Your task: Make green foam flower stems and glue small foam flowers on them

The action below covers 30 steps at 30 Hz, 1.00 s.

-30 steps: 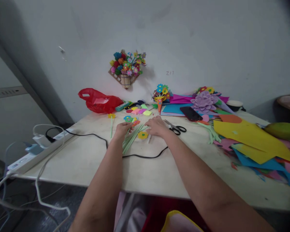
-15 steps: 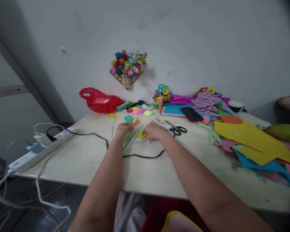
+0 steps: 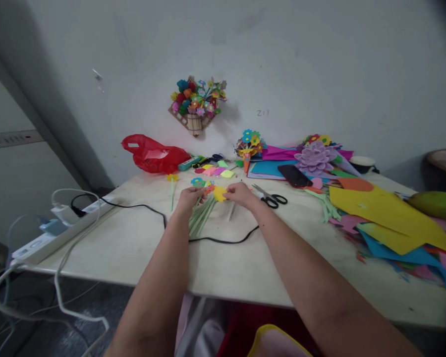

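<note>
My right hand is lifted a little above the table and pinches a small yellow foam flower at its fingertips. My left hand rests on a bundle of thin green foam strips that lie on the pale table; its fingers are curled down onto the strips' far ends. Small foam flowers in blue, orange and green lie just beyond both hands.
Black-handled scissors lie right of my right hand. A black cord runs across the table to a power strip on the left edge. Coloured foam sheets, a phone, a red bag and foam bouquets crowd the back and right.
My right hand picked the yellow flower off the table and raised it toward the left hand. The left hand stayed on the green strips.
</note>
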Each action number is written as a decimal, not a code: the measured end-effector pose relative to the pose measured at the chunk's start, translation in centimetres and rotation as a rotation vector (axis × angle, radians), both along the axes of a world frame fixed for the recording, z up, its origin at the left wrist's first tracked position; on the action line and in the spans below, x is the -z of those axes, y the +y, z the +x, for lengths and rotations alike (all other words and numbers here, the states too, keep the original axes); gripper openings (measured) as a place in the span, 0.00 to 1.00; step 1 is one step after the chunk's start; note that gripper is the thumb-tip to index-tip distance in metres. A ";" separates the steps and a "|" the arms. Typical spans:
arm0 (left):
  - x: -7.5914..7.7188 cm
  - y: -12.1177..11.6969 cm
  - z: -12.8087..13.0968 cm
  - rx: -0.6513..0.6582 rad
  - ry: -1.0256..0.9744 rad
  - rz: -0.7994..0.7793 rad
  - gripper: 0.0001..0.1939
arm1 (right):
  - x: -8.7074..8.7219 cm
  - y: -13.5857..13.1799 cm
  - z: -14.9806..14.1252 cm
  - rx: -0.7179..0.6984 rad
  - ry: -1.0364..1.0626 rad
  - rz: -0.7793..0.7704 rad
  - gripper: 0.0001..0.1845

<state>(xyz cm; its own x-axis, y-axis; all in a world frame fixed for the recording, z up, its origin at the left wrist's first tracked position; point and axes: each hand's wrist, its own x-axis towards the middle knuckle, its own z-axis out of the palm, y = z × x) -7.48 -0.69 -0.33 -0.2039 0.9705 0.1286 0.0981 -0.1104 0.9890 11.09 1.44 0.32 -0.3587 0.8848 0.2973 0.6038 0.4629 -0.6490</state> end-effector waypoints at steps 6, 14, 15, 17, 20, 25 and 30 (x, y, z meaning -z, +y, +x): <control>-0.3 -0.1 0.4 0.099 -0.016 0.064 0.14 | 0.1 0.6 0.1 0.009 0.583 -0.341 0.05; -0.5 -0.5 1.2 0.218 0.017 0.031 0.13 | 0.6 1.3 -0.3 0.133 0.727 -0.306 0.08; -0.6 -0.5 1.3 0.228 0.030 0.024 0.13 | 0.6 1.3 -0.3 0.143 0.733 -0.305 0.11; -0.6 -0.7 1.6 0.252 0.052 0.018 0.12 | 0.6 1.3 -0.4 0.170 0.724 -0.310 0.13; -0.5 -0.7 1.8 0.273 0.081 0.026 0.11 | 0.5 1.2 -0.5 0.199 0.690 -0.300 0.11; -0.2 -0.5 1.7 0.286 0.092 0.029 0.11 | 0.8 1.3 -0.6 0.225 0.646 -0.222 0.11; -0.3 -0.6 1.9 0.277 0.053 0.000 0.10 | 1.7 2.3 -0.5 0.222 0.509 -0.044 0.12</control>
